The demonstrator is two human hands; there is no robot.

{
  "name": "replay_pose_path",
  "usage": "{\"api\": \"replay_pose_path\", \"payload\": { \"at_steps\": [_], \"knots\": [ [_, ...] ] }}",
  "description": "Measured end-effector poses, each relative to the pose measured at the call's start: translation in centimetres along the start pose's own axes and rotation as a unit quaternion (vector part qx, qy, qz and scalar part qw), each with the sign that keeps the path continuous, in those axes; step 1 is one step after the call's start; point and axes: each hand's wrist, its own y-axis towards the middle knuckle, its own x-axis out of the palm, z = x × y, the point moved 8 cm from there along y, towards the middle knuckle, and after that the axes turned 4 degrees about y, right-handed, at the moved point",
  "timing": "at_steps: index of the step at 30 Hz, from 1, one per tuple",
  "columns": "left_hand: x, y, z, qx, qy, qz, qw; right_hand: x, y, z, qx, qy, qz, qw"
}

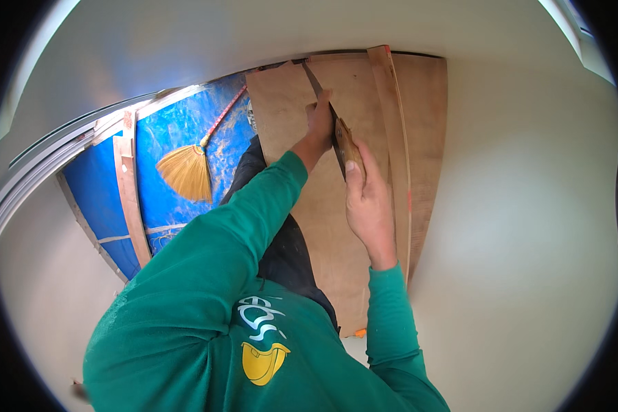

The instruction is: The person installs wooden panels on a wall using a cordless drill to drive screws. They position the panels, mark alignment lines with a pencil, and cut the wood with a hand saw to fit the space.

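Note:
My right hand [369, 206] grips the wooden handle of a hand saw [345, 145]. Its dark blade runs up and to the left across a brown plywood sheet [336, 240]. Just left of the blade, my left hand [319, 123] holds the plywood sheet with its fingers curled. Both arms wear green sleeves. A second, larger plywood board [424, 117] stands behind the first.
A thin wooden strip [396, 123] leans across the boards on the right. On the left, a blue tarp [178, 130] carries a straw broom [185, 170] with a red handle and a wooden batten [129, 192]. Pale walls surround the spot.

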Motion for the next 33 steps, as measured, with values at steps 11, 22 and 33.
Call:
{"api": "replay_pose_path", "payload": {
  "at_steps": [11, 22, 33],
  "knots": [
    [1.0, -0.5, 1.4, -0.005, 0.002, 0.019, 1.0, 0.5, 1.0, -1.2, -0.049, -0.033, -0.016, 0.998],
    [-0.6, 1.6, 1.0, 0.021, -0.015, -0.023, 0.999, 1.3, 0.8, -1.0, 0.016, -0.012, -0.022, 1.0],
    [4.1, -1.9, 1.2, -0.011, 0.006, -0.078, 0.997, -1.4, -0.3, -2.4, -0.119, -0.049, 0.051, 0.99]
  ]
}}
